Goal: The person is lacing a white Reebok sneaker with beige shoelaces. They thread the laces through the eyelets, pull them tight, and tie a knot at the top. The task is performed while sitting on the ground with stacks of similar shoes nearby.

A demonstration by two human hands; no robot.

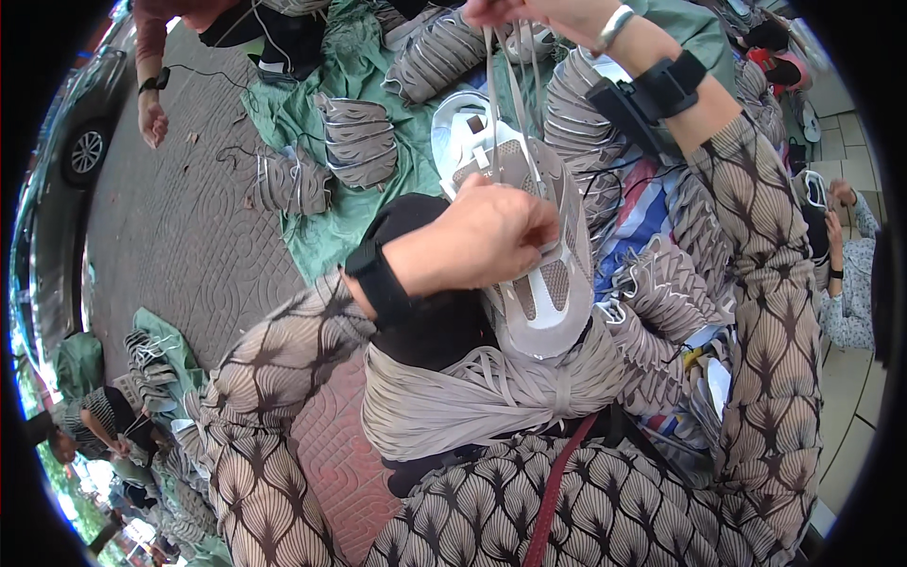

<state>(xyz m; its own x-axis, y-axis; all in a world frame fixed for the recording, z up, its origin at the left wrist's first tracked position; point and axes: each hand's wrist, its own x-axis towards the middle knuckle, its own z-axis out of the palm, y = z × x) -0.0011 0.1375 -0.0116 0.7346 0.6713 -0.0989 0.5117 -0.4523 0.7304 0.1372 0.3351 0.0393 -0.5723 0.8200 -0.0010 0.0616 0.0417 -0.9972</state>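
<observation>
A grey-beige and white sneaker upper rests on my lap, its rounded toe toward me. My left hand is closed over its lacing area; the fingertips are partly hidden, and the hand seems to grip the upper. Flat beige shoelaces run up from the shoe to my right hand, which is raised at the top edge. That hand is closed on them, partly cut off by the frame. Across my thighs lies a thick bundle of loose laces, tied near its right end.
Stacks of nested shoe uppers lie on green sheeting ahead. More stacks fill my right side. Another person's hand hangs at the upper left. People sit at far right and lower left. A car stands at the left.
</observation>
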